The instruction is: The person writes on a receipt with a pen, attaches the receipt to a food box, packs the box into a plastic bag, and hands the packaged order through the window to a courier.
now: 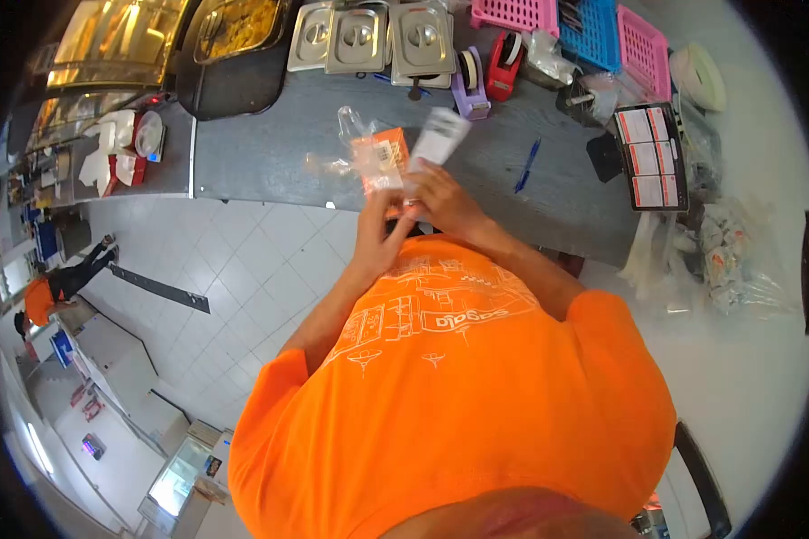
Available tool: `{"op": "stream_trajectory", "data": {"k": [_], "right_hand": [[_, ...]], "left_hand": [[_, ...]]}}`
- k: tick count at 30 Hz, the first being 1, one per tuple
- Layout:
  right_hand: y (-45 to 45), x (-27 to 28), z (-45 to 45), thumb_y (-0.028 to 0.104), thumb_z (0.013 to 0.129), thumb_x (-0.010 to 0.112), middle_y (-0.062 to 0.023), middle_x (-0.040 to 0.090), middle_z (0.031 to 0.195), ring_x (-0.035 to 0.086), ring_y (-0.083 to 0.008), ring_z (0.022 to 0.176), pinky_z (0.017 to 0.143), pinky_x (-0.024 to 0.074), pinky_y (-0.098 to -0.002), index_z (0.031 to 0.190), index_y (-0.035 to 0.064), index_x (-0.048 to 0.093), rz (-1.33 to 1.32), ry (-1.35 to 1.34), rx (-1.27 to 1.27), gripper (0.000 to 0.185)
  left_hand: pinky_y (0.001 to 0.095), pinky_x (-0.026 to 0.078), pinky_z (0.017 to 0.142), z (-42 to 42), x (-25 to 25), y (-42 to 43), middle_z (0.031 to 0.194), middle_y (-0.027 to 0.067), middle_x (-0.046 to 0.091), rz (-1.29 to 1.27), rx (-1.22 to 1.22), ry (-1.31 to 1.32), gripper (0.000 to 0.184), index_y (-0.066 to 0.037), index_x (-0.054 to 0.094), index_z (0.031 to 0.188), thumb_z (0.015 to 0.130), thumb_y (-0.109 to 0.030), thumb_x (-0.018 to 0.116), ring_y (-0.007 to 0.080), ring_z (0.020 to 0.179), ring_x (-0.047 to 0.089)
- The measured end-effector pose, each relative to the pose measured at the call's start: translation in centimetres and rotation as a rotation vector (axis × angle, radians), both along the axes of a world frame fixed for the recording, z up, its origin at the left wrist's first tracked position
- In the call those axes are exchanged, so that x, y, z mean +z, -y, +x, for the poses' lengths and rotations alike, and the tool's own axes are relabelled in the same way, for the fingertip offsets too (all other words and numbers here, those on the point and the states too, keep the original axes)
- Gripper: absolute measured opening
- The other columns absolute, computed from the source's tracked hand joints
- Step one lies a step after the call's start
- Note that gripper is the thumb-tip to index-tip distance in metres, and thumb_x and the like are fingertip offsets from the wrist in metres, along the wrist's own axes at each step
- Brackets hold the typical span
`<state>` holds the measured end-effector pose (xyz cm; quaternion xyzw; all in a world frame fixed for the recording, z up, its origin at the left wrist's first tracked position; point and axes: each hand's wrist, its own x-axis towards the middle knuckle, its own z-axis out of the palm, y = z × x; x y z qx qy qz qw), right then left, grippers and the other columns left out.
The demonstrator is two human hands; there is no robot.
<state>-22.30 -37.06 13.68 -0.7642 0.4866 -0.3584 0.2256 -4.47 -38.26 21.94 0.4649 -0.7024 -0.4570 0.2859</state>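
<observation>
Near the counter's front edge, both hands are close together. My right hand (pixel 445 199) has its fingers closed on a white paper slip (pixel 441 135), which is blurred at its top. Just to the left, my left hand (pixel 377 228) is at the lower end of an orange packet (pixel 388 151), its fingertips partly hidden. Clear plastic (pixel 351 130) lies over and beside the packet. A blue pen (pixel 528 167) rests on the grey counter (pixel 261 157) to the right.
Metal lids (pixel 422 40), a purple tape dispenser (pixel 471 88) and a red one (pixel 503 67) stand at the back. Pink and blue baskets (pixel 590 31) are behind. A label sheet (pixel 652 157) lies right. Another person (pixel 40 299) is far left.
</observation>
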Motion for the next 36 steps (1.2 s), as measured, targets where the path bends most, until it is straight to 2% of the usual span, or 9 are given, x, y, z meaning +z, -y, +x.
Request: {"op": "stream_trajectory", "data": {"k": [6,8,14,18,25,28,31,33,36], "right_hand": [[-0.4,-1.0,0.0,0.029,0.086,0.061,-0.0126,0.051,0.129,0.04,-0.0307,0.13,0.107,0.0316,-0.047,0.103,0.0066,0.061,0.038,-0.172,0.298,0.028],[0.1,-0.2,-2.3,0.035,0.083,0.066,-0.0123,0.057,0.119,0.047,-0.0292,0.121,0.103,0.035,-0.0469,0.105,0.0078,0.062,-0.039,-0.147,0.28,0.035],[8.8,-7.4,-10.8,0.036,0.087,0.065,-0.0084,0.062,0.092,0.058,-0.0216,0.082,0.075,0.0449,-0.034,0.108,0.0049,0.065,0.258,0.35,-0.806,0.038],[11.9,-7.5,-13.7,0.037,0.085,0.068,0.0041,0.058,0.076,0.046,-0.0062,0.056,0.05,0.0381,-0.0226,0.112,0.0103,0.067,0.768,0.751,-0.615,0.037],[10.8,-5.3,-12.8,0.03,0.085,0.07,0.0042,0.059,0.08,0.049,-0.0045,0.067,0.058,0.0406,-0.0218,0.106,0.0075,0.068,0.878,0.743,-0.514,0.031],[9.6,-7.3,-13.1,0.024,0.086,0.067,0.0015,0.059,0.082,0.052,-0.0068,0.072,0.063,0.0426,-0.0227,0.096,0.0075,0.069,0.738,1.097,-0.474,0.019],[8.0,-9.5,-14.0,0.019,0.085,0.067,-0.0042,0.063,0.085,0.056,-0.0126,0.075,0.067,0.046,-0.0282,0.081,0.0059,0.069,0.665,1.016,-0.39,0.013],[7.4,-8.2,-13.0,0.017,0.082,0.067,-0.0095,0.065,0.088,0.058,-0.0174,0.078,0.071,0.0467,-0.0325,0.072,0.0049,0.068,-0.005,-0.38,-0.664,0.016],[7.2,-6.6,-9.8,0.021,0.079,0.07,-0.0132,0.065,0.097,0.06,-0.0188,0.083,0.074,0.0465,-0.0337,0.078,0.0027,0.071,0.414,-0.603,-0.827,0.018]], "left_hand": [[0.0544,0.021,0.108,1.4,-9.2,5.2,0.141,-0.0002,0.044,-0.713,-0.195,0.847,0.051,-0.027,0.051,0.133,0.087,-0.047,0.057,0.0249,0.136,0.032],[0.058,0.015,0.109,2.8,-9.1,4.4,0.146,-0.0004,0.038,-0.604,-0.145,0.845,0.054,-0.031,0.048,0.136,0.086,-0.05,0.056,0.0246,0.139,0.026],[0.0625,0.004,0.11,3.7,-9.8,2.3,0.152,0.0007,0.029,-0.368,-0.065,0.721,0.088,-0.032,0.045,0.139,0.062,-0.067,0.07,0.0299,0.143,0.016],[0.0633,0.003,0.11,3.3,-8.3,2.9,0.152,0.0,0.028,-0.309,-0.091,0.689,0.094,-0.033,0.045,0.139,0.056,-0.064,0.076,0.0298,0.143,0.015],[0.0642,0.004,0.111,4.0,-8.2,3.5,0.153,-0.0023,0.027,-0.257,-0.143,0.714,0.1,-0.035,0.042,0.139,0.05,-0.053,0.083,0.029,0.144,0.013],[0.0641,0.004,0.111,4.3,-7.9,3.8,0.153,-0.003,0.026,-0.248,-0.157,0.712,0.101,-0.036,0.04,0.14,0.05,-0.053,0.083,0.0285,0.144,0.013],[0.0644,0.005,0.111,4.3,-8.0,4.0,0.153,-0.0041,0.025,-0.206,-0.179,0.726,0.103,-0.037,0.038,0.141,0.051,-0.054,0.083,0.0281,0.144,0.013],[0.0635,0.007,0.111,4.3,-8.0,3.9,0.153,-0.0029,0.026,-0.233,-0.164,0.713,0.102,-0.036,0.038,0.141,0.052,-0.053,0.083,0.0286,0.143,0.014],[0.0638,0.009,0.111,4.4,-7.7,4.2,0.152,-0.0021,0.027,-0.211,-0.18,0.691,0.101,-0.036,0.038,0.141,0.052,-0.052,0.083,0.0289,0.143,0.015]]}}
